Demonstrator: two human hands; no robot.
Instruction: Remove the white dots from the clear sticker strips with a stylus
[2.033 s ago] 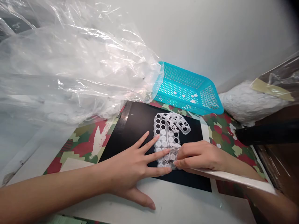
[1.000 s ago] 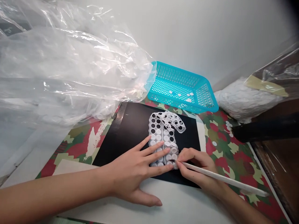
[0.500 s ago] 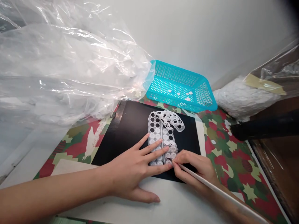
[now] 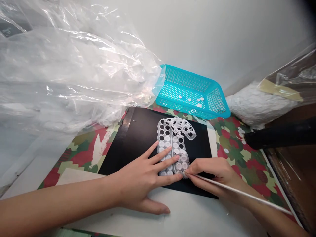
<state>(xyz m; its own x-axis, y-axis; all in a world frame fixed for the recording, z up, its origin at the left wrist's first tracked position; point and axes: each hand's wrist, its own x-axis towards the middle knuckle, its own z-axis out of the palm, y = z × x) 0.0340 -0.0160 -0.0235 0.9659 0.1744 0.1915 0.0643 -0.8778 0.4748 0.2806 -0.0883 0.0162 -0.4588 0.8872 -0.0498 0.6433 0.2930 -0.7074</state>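
White rod [image 4: 237, 192] in a pinch grip, the right hand [image 4: 217, 177] sets the rod's tip against the near end of a punched white sheet [image 4: 174, 148] lying on a black mat [image 4: 138, 138]; the rod's far end runs out of frame. The left hand [image 4: 143, 177] lies flat and unclenched, fingers spread on the sheet's near rows. Beyond, the sheet's far end curls. A turquoise basket [image 4: 192, 92] holds a few white discs, its left corner hidden by a clear plastic bag [image 4: 74, 72]. No legible writing appears.
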